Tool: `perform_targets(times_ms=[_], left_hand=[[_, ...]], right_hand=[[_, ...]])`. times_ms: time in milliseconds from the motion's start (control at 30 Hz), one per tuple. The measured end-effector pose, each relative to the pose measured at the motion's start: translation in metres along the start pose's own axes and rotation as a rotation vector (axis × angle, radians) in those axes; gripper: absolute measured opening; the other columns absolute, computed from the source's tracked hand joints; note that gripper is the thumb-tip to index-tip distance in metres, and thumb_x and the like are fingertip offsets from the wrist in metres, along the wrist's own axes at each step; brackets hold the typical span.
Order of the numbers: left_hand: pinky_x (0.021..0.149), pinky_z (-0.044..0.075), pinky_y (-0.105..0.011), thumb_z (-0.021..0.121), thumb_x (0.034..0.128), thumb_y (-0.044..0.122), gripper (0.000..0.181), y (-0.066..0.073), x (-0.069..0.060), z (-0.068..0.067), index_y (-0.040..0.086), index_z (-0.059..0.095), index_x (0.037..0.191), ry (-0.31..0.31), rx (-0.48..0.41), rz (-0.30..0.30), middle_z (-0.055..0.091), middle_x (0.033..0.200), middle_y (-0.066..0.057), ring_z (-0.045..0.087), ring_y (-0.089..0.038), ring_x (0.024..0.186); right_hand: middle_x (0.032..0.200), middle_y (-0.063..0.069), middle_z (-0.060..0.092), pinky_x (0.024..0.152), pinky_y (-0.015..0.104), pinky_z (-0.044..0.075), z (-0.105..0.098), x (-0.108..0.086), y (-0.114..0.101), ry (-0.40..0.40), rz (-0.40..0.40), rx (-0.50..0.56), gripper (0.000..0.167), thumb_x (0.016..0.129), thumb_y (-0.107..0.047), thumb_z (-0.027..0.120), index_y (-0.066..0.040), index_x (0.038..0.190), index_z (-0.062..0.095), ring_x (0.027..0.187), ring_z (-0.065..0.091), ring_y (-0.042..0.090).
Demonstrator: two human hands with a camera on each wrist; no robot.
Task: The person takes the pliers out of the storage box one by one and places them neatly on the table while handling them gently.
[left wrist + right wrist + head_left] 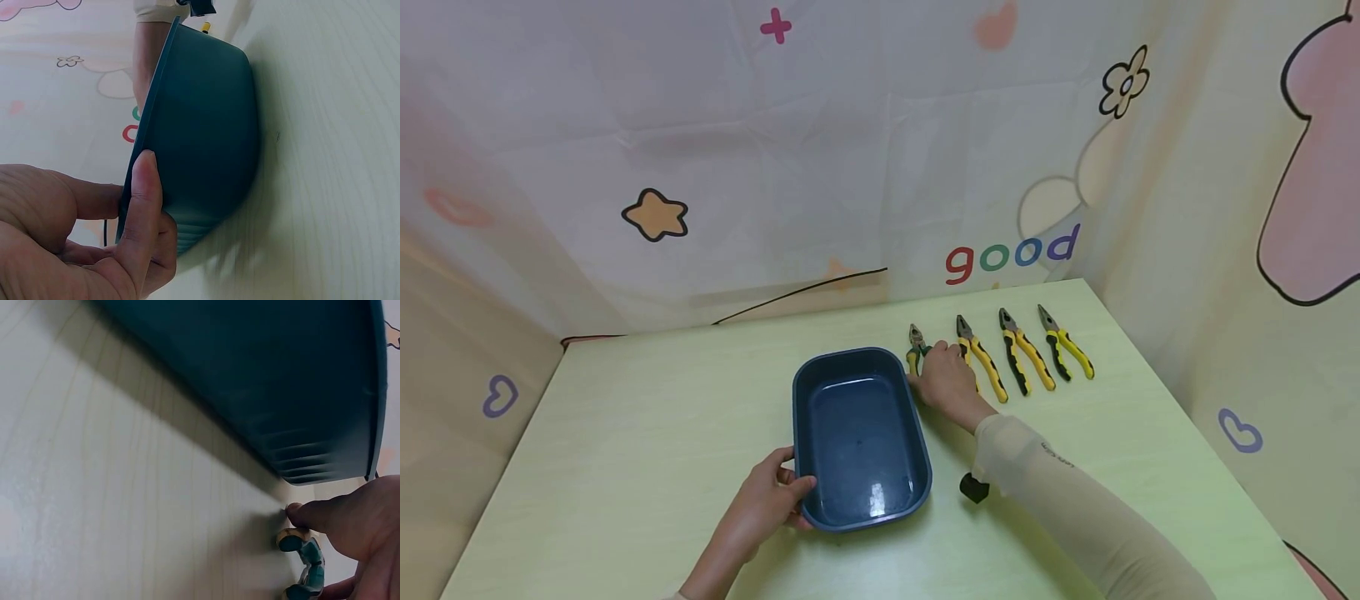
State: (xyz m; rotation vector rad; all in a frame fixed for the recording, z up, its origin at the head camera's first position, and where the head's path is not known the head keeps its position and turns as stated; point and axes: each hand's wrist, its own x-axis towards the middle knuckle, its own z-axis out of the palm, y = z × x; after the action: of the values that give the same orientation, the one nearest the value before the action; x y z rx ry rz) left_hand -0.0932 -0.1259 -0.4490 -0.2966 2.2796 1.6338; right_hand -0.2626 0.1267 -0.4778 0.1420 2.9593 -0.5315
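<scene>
A dark blue plastic basin (861, 433) stands on the table. My left hand (767, 496) grips its near left rim, the thumb over the edge and the fingers against the outer wall (206, 119). Just past the basin's right side, my right hand (951, 383) holds the small green-and-yellow-handled pliers (915, 337). In the right wrist view the thumb lies at one handle of these pliers (294, 540) and a finger at the other. Their jaws point toward the back of the table; the hand covers part of the handles.
Right of the hand lie three more pliers in a row: yellow-and-black ones (988, 371), another such pair (1026, 358) and a long-nosed pair (1067, 346). Printed curtain (820, 167) borders the pale green table (647, 450) at the back and sides.
</scene>
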Motion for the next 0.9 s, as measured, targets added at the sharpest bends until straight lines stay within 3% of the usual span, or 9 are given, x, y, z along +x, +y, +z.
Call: perform_targets(times_ms=[467,900], left_hand=[[0.059,0.062,-0.037,0.063,0.1005,0.001,0.055,0.0008,0.0,0.0003,-0.011,0.039,0.149,-0.009,0.008,-0.006,0.055,0.098,-0.017,0.064,-0.021,0.062],[0.061,0.063,-0.037,0.063,0.1013,0.004,0.055,0.0007,0.0005,-0.0005,-0.01,0.039,0.149,-0.014,0.016,-0.018,0.054,0.099,-0.018,0.066,-0.022,0.065]], right_hand=[[0.107,0.023,0.051,0.074,0.047,0.059,-0.0007,-0.0046,0.0025,0.001,-0.007,0.008,0.071,0.094,-0.052,0.072,0.01,0.12,0.05,0.085,0.058,0.032],[0.109,0.022,0.053,0.075,0.044,0.058,-0.0044,-0.0101,0.0025,-0.014,-0.023,0.007,0.06,0.098,-0.045,0.07,0.009,0.12,0.053,0.089,0.058,0.031]])
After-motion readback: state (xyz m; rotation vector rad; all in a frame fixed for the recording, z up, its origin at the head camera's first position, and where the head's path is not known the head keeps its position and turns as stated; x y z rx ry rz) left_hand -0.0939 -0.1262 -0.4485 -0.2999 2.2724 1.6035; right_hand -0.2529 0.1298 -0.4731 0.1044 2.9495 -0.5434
